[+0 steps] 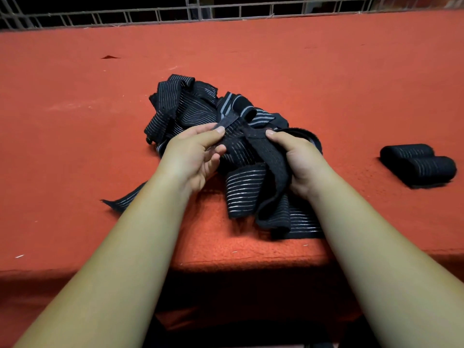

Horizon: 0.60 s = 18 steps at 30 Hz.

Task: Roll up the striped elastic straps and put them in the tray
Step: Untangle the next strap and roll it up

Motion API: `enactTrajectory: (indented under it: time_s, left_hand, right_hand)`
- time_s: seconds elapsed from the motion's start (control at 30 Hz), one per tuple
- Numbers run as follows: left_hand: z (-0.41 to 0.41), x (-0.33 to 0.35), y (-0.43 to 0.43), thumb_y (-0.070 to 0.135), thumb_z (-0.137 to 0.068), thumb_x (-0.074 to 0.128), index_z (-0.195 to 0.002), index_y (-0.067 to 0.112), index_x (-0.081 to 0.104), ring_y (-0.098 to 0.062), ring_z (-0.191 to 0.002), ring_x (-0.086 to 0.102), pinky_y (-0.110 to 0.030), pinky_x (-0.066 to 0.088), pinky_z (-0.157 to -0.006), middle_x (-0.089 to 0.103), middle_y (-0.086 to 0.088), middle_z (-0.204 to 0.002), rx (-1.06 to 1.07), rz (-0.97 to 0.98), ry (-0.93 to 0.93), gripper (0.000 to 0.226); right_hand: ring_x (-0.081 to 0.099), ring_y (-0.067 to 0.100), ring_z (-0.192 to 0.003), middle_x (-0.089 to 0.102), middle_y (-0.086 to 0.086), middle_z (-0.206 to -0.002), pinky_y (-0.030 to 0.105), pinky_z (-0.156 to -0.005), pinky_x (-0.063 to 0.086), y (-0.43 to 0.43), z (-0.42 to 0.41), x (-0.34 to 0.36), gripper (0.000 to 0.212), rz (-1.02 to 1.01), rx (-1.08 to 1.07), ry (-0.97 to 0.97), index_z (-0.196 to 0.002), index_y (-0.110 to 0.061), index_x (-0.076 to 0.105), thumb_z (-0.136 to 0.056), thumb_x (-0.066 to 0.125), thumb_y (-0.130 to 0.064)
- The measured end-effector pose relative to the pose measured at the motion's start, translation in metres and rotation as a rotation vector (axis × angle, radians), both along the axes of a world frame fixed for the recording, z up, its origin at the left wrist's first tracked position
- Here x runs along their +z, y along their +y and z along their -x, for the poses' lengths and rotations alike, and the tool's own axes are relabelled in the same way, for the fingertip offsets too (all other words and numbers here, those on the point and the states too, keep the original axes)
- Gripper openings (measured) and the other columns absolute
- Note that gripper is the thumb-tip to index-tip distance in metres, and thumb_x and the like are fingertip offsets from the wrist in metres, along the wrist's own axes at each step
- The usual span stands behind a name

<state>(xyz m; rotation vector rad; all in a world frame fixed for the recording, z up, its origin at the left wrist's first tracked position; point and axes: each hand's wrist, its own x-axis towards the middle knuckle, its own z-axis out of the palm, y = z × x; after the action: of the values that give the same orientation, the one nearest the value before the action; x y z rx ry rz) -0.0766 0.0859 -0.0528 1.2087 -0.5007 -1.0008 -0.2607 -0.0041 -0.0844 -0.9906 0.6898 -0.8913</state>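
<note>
1. Head view: we see a tangled pile of straps (190,106) in the middle of the table (75,121). They are black elastic bands with thin pale lines running along their length, and a few folds show broader grey stripes.
2. One strap (251,146) is raised from the near side of the pile and spans the gap between both hands. Its near part hangs down in a fold onto the cloth close to the table's front edge, showing both a striped face and a plain dark one.
3. The left hand (195,156) pinches one end of this strap between thumb and forefinger, with the other fingers loosely curled beneath.
4. The right hand (298,159) grips the strap with the thumb pressed on top and the fingers curled under it. A plain dark band loops round the far side of the hand.
5. Two rolled straps (418,164) lie side by side and touching, on the table well to the right of the pile and apart from both hands.
6. A loose tail (123,199) of a strap lies flat on the cloth, sticking out left from under the left forearm.
7. The table is covered in red felt-like cloth, and a wire grid (150,15) runs along its far edge.
</note>
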Motion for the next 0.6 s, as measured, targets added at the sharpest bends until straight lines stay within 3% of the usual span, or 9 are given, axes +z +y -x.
enactTrajectory:
  time_s: [0.1, 0.17, 0.27, 0.37, 0.47, 0.6]
  left_hand:
    - [0.002, -0.004, -0.001, 0.008, -0.096, 0.080, -0.113, 0.013, 0.072, 0.000, -0.045, 0.050, -0.013, 0.038, -0.037, 0.067, 0.003, -0.074, 0.054, -0.026, -0.067, 0.019]
    - [0.004, -0.004, 0.000, 0.007, -0.096, 0.079, -0.110, 0.012, 0.071, -0.001, -0.046, 0.052, -0.013, 0.041, -0.039, 0.066, 0.002, -0.077, 0.069, -0.014, -0.083, 0.018]
    - [0.006, -0.002, 0.001, 0.005, -0.098, 0.077, -0.105, 0.011, 0.067, -0.013, -0.066, 0.077, -0.020, 0.060, -0.055, 0.074, -0.004, -0.088, 0.062, 0.051, -0.055, 0.014]
    - [0.010, -0.003, 0.001, 0.006, -0.100, 0.075, -0.105, 0.009, 0.067, -0.028, -0.094, 0.083, -0.030, 0.067, -0.074, 0.077, -0.010, -0.103, 0.008, 0.102, -0.052, 0.010]
    - [0.014, -0.002, 0.002, 0.015, -0.104, 0.072, -0.114, 0.012, 0.071, -0.030, -0.101, 0.081, -0.041, 0.068, -0.086, 0.079, -0.014, -0.117, -0.063, 0.088, -0.129, 0.011]
    - [0.021, 0.006, 0.008, 0.022, -0.104, 0.072, -0.119, 0.013, 0.074, -0.023, -0.102, 0.081, -0.042, 0.066, -0.089, 0.082, -0.008, -0.113, -0.079, 0.115, -0.217, 0.017]
  right_hand:
    - [0.071, 0.041, -0.122, 0.078, 0.021, -0.121, 0.053, -0.110, 0.054, -0.001, -0.002, -0.001, 0.033, 0.064, -0.029, 0.040, -0.125, -0.001, 0.076, -0.105, 0.066, -0.025]
    - [0.076, 0.034, -0.112, 0.080, 0.019, -0.116, 0.046, -0.102, 0.057, -0.002, -0.003, 0.001, 0.028, 0.128, -0.075, 0.060, -0.117, -0.003, 0.078, -0.106, 0.065, -0.025]
    - [0.074, 0.029, -0.097, 0.079, 0.023, -0.115, 0.045, -0.091, 0.054, -0.004, -0.002, 0.004, 0.022, 0.191, -0.165, 0.033, -0.105, -0.009, 0.081, -0.105, 0.066, -0.025]
    - [0.074, 0.033, -0.106, 0.077, 0.025, -0.121, 0.051, -0.099, 0.055, -0.005, 0.000, 0.006, 0.025, 0.197, -0.145, -0.028, -0.112, -0.010, 0.081, -0.106, 0.064, -0.028]
    - [0.074, 0.035, -0.119, 0.080, 0.014, -0.119, 0.056, -0.108, 0.054, -0.002, 0.002, 0.007, 0.030, 0.298, -0.105, 0.083, -0.117, -0.012, 0.081, -0.105, 0.065, -0.034]
    - [0.076, 0.017, -0.100, 0.083, 0.007, -0.111, 0.041, -0.098, 0.057, 0.008, 0.010, 0.014, 0.027, 0.369, -0.142, 0.170, -0.112, -0.013, 0.081, -0.110, 0.061, -0.029]
